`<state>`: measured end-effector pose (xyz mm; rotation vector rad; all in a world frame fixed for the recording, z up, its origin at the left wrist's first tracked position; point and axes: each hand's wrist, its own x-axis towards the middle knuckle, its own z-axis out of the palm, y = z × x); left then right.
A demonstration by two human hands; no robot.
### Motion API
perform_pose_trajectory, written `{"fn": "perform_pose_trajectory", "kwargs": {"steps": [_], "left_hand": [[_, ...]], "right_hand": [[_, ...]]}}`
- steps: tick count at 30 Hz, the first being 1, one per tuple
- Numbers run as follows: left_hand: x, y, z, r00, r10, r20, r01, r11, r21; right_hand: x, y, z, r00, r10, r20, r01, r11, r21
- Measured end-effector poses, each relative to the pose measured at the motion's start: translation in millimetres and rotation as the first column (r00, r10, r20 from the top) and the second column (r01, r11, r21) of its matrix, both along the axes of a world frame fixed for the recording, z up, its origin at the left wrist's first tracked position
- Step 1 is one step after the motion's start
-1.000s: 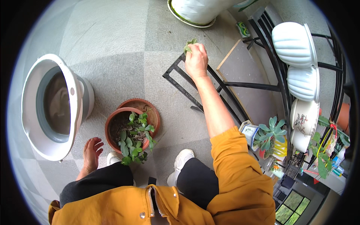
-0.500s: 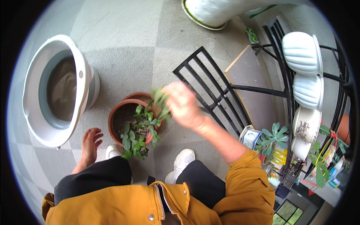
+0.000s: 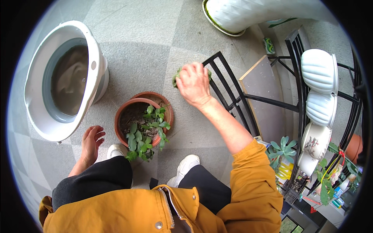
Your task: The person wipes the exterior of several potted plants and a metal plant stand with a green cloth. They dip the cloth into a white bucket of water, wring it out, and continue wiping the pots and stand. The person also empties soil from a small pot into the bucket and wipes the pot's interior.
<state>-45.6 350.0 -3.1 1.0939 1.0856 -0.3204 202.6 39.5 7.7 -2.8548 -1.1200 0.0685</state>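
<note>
Person in a mustard jacket [image 3: 124,211], seen from where I stand, both hands out over a grey checked floor [image 3: 132,62]. Right hand [image 3: 193,83]: arm stretched forward, fingers closed round a crumpled green cloth [image 3: 176,79] that pokes out on both sides of the fist. Cloth is at the near end of a black slatted metal rack [image 3: 244,95]; can't tell if it's touching the metal. Left hand [image 3: 92,143]: holding nothing, fingers half curled, thumb side up, above the left knee, between tub and plant pot.

White-and-grey tub [image 3: 92,54] on the left, murky brown water [image 3: 70,79] inside. Terracotta pot [image 3: 117,124] in front of the feet, leafy green plant [image 3: 138,141] spilling over its right side, soil showing on the left. Reddish-brown saucer [image 3: 167,106] peeks out behind the pot; contact hidden.

Right side: grey board [image 3: 268,85] with a tan edge beside the rack, crossed by a black bar. Further over, two ribbed white pots [image 3: 318,71] lie tipped on their sides, flower-printed white pot [image 3: 315,139] next to them. Blue-green succulent [image 3: 283,148] closer to the sleeve. Green can [image 3: 268,46] near the wall; large white planter [image 3: 248,15] at the top.
</note>
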Motion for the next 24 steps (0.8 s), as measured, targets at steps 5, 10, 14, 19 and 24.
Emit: {"fn": "perform_pose_trajectory", "kwargs": {"steps": [5, 10, 14, 19, 24], "left_hand": [[-0.5, -1.6, 3.3, 1.000, -0.021, -0.020, 0.020, 0.999, -0.031], [7.2, -3.6, 3.3, 0.999, -0.041, 0.020, 0.042, 0.998, -0.040], [6.3, -1.1, 1.3, 0.998, -0.058, 0.023, 0.059, 0.998, -0.036], [1.1, 4.6, -1.1, 0.996, -0.091, 0.022, 0.092, 0.996, -0.018], [1.4, 3.6, 0.4, 0.996, -0.084, 0.015, 0.083, 0.996, 0.022]], "right_hand": [[-9.4, -39.1, -2.1, 0.991, 0.103, 0.082, -0.125, 0.932, 0.342], [-41.5, -83.1, -9.7, 0.995, 0.086, 0.053, -0.098, 0.955, 0.278], [-89.5, -133.5, 10.9, 0.991, 0.088, 0.104, -0.110, 0.969, 0.221], [-94.7, -159.1, 56.1, 0.994, -0.030, -0.109, 0.051, 0.978, 0.201], [-18.6, -124.2, 66.5, 0.981, -0.187, 0.056, 0.161, 0.938, 0.306]]}}
